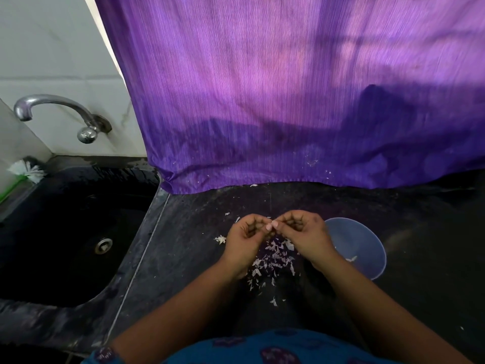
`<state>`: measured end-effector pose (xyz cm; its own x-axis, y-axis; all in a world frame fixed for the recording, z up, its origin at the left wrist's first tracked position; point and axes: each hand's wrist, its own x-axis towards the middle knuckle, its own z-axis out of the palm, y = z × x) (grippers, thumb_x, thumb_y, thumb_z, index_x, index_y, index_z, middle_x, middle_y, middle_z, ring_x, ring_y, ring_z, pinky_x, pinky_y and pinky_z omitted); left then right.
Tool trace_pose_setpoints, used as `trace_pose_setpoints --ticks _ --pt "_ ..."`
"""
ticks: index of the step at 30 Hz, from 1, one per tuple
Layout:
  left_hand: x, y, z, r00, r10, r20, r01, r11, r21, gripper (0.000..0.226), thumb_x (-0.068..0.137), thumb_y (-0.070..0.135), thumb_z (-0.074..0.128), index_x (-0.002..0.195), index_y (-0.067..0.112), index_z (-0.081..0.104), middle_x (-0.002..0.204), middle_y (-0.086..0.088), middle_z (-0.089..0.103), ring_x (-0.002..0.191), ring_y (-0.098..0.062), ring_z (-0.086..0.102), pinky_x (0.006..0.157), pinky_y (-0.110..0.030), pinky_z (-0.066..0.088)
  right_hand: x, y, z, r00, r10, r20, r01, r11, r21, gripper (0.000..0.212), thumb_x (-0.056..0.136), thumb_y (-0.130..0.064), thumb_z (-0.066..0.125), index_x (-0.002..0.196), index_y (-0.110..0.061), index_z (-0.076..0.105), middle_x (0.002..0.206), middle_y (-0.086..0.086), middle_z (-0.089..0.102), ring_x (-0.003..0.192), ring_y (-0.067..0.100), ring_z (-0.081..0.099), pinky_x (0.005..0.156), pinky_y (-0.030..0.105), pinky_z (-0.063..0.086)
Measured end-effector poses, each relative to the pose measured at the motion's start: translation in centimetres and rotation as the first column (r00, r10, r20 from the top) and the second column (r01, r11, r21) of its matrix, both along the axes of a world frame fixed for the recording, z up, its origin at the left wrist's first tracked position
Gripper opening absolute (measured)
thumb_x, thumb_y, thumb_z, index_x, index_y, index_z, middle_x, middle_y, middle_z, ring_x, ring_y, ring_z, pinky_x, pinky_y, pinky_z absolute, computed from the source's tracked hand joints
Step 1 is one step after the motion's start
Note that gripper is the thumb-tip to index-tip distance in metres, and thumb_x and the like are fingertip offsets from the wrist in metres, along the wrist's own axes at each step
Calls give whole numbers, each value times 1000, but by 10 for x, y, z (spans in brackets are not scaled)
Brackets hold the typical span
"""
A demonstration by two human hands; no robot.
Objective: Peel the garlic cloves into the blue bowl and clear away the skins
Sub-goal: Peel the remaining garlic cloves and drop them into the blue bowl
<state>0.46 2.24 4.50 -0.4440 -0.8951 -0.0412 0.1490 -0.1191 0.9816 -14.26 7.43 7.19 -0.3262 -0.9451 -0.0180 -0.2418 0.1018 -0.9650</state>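
Papery garlic skins (273, 258) litter the desk (189, 258) beneath your left hand (244, 237) and right hand (301, 232), both pinching one garlic clove (271, 225), blue bowl (359, 248) just right.

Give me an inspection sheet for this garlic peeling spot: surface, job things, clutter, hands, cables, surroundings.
Surface: dark stone counter, dusty, with a seam line beside the sink.
Job's things: blue bowl to the right of the hands, contents unclear; a small pale garlic clove pinched between both hands; pile of skins on the counter below the hands.
Clutter: stray skin bits scattered toward the curtain.
Grippers: left hand and right hand meet fingertip to fingertip, fingers curled on the clove.
Cables: nothing seen.
Surroundings: black sink at left, metal tap on the tiled wall, brush at the sink corner, purple curtain behind.
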Motion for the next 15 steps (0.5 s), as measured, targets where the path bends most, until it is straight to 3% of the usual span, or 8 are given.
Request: trace_pose_setpoints --ticks 6,11,15 --pt "3 -5 2 994 9 108 2 995 -99 13 88 6 67 96 14 72 86 -4 74 84 -17 69 79 -29 54 1 8 7 914 59 -401 -112 988 -110 4 80 -15 75 84 -16 78 73 -8 73 68 -2 67 63 9 51" --pt "2 -3 6 998 13 63 -10 998 -59 15 87 4 67 100 10 73 88 -8 75 83 -17 70 78 -28 55 4 9 9 916 43 -399 -114 981 -156 4 80 -12 75 80 -15 77 70 -9 72 64 -1 66 61 9 50" --pt "1 3 8 1000 12 -16 -11 999 44 18 88 -1 63 103 5 70 90 -5 75 82 -11 69 76 -22 54 4 8 8 957 60 -285 -87 993 -85 16 82 -13 74 75 -28 72 69 -11 72 64 -1 67 63 14 53"
